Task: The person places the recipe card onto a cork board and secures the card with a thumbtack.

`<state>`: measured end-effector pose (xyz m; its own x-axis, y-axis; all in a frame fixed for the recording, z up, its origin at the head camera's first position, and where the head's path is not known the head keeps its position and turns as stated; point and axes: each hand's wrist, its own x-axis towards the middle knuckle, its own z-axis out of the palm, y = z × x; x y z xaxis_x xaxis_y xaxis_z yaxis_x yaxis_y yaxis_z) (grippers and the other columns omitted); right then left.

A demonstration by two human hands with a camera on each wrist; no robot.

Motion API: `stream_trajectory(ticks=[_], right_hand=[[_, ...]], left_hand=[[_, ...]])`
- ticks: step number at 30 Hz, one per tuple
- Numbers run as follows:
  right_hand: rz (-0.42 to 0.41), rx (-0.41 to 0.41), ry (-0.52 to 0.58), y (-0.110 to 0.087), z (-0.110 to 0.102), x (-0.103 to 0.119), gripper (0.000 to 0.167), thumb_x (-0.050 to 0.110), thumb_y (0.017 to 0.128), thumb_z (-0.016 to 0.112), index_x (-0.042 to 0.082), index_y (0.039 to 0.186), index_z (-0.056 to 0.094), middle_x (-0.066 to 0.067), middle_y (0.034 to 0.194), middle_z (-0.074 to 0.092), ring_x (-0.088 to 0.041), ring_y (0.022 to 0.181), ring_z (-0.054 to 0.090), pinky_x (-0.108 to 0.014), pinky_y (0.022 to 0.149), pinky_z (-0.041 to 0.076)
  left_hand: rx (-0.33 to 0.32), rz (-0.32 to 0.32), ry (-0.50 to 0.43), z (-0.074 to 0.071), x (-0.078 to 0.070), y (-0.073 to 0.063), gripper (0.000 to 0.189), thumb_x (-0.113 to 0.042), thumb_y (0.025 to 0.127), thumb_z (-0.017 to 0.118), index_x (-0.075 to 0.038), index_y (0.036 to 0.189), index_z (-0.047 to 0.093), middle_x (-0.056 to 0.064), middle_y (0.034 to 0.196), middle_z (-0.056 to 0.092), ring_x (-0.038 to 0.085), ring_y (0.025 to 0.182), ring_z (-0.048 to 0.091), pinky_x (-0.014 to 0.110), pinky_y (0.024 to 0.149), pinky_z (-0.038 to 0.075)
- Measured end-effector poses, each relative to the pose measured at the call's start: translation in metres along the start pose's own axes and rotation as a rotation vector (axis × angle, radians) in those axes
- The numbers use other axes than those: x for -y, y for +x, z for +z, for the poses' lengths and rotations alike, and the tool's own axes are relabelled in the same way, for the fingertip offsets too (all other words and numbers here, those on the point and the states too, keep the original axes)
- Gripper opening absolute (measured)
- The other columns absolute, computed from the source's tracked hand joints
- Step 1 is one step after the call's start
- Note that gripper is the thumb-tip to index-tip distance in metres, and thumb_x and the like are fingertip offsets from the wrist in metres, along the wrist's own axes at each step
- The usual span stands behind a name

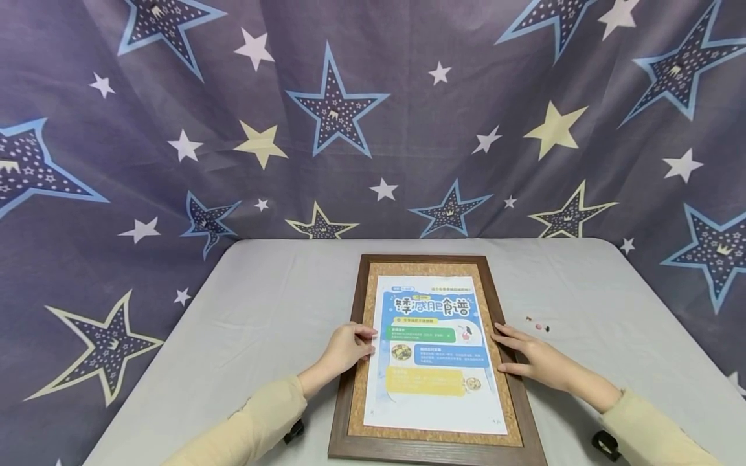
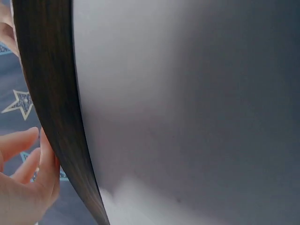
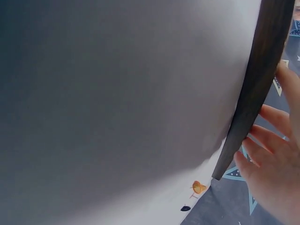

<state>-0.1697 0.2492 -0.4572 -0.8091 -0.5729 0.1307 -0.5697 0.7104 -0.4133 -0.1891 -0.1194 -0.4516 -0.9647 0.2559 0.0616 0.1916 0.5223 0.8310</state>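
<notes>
A cork board (image 1: 358, 414) in a dark brown wooden frame (image 1: 428, 446) lies flat on the table. On the cork rests a printed sheet of paper (image 1: 431, 414) with a blue heading and green, blue and yellow bars. My left hand (image 1: 346, 346) lies across the frame's left side, fingertips at the paper's left edge. My right hand (image 1: 539, 359) reaches over the right side of the frame, its fingers spread and fairly straight, fingertips near the paper's right edge. From the right wrist, the fingers (image 3: 255, 150) show along the frame.
Several small push pins (image 1: 539, 327) lie on the grey-covered table (image 1: 256, 310), right of the board. A dark curtain (image 1: 402, 149) with stars hangs behind the table. Black straps with small devices (image 1: 606, 445) sit near both wrists.
</notes>
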Motion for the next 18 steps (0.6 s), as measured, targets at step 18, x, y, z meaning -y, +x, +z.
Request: stream_trajectory(ticks=[18], right_hand=[[0.010,-0.185,0.071,0.007,-0.025,-0.016,0.027,0.002,0.077,0.065,-0.005,0.102,0.062,-0.019,0.099,0.062,-0.034,0.088,0.059,-0.044,0.076,0.048]], left_hand=[[0.370,0.252,0.449,-0.018,0.002,-0.003,0.058,-0.039,0.079,0.064,-0.005,0.124,0.050,0.020,0.137,0.031,0.038,0.122,0.034,0.053,0.096,0.030]])
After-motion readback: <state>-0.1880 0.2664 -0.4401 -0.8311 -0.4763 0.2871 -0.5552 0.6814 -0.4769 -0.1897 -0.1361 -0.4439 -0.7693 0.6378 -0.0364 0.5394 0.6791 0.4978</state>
